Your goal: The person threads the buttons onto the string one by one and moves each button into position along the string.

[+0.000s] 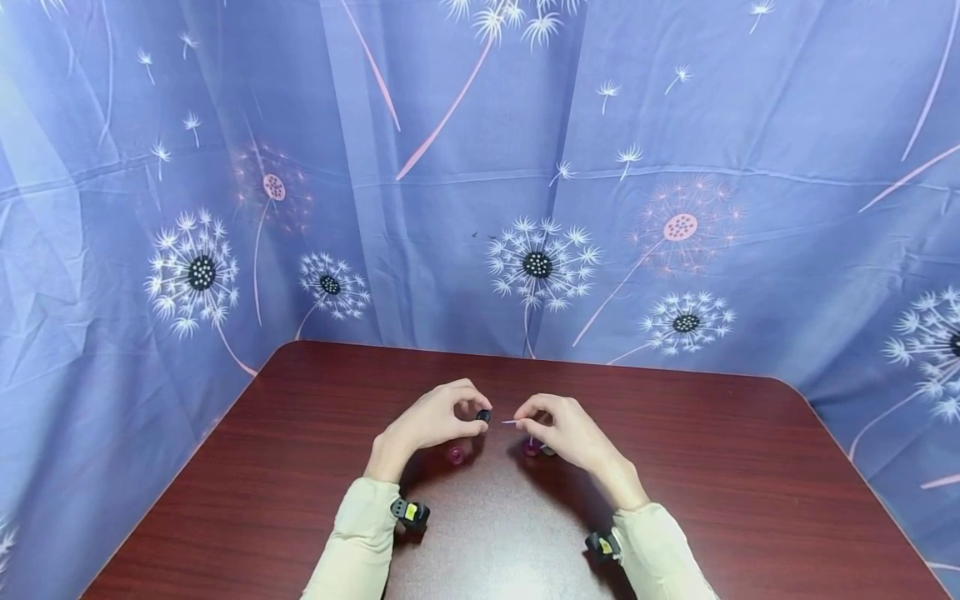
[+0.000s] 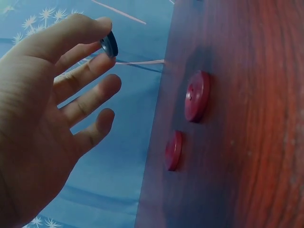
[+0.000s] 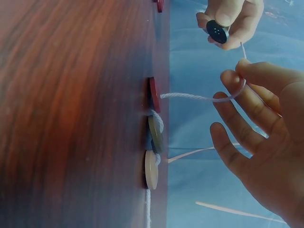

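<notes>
Above the table, my left hand (image 1: pixel 438 417) pinches a black button (image 3: pixel 217 32) between thumb and index finger, its face with small holes turned toward the right hand. My right hand (image 1: pixel 562 429) pinches a white cord (image 3: pixel 190 96) near its end, and a short tip sticks out toward the black button, apart from it. The cord runs down from the fingers through a red button (image 3: pixel 155 94), an olive-grey button (image 3: pixel 157 135) and a beige button (image 3: pixel 151 170), which stand in a row at the table. The other fingers of both hands are spread loosely.
Two loose red buttons (image 2: pixel 198 96) lie on the dark red wooden table (image 1: pixel 720 467) below the left hand. A blue curtain (image 1: pixel 450 217) with dandelion prints hangs behind the table and along its sides. Each wrist wears a small black camera (image 1: pixel 411 512).
</notes>
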The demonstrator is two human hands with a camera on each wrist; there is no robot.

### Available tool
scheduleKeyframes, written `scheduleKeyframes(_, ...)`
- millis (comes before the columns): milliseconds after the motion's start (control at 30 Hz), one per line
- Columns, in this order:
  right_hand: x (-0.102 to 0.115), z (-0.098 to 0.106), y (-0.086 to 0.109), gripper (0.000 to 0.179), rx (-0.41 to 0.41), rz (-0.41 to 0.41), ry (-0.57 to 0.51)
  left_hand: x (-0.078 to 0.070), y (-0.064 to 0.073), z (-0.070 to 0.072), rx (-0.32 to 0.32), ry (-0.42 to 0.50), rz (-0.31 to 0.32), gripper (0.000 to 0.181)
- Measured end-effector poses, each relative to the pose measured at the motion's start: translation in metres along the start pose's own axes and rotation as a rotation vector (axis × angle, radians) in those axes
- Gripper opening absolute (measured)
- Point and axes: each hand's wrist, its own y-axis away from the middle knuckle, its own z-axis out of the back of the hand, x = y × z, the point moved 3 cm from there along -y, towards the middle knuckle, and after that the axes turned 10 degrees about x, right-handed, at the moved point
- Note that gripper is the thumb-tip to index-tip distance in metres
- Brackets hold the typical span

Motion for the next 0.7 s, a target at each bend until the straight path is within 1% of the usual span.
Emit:
scheduleKeyframes(133, -0.0002, -0.0004, -0.0001, 0.010, 0.004, 0.002, -0.004, -0.0023, 0.0008, 0.0013, -0.004, -0.005, -0.003, 0.025)
scheduleKeyframes(300, -0.0007, -0.0004, -0.0006, 0.008, -0.007, 0.006, -0.003, -0.0047, 0.0001, 0.0025, -0.012, 0.002, -0.033, 0.026)
scheduleKeyframes(467, -0.0021, -0.0010, -0.0008, 0.010, -0.018, -0.002, -0.006, -0.0060, -0.0016, 0.0023, -0.006, 0.044, -0.060, 0.028)
scheduleKeyframes(700, 0.0001, -0.0008, -0.0010, 0.011, -0.035, -0.012, 0.001, -0.0081, -0.0033, 0.0025, -0.010, 0.124, -0.063, 0.029)
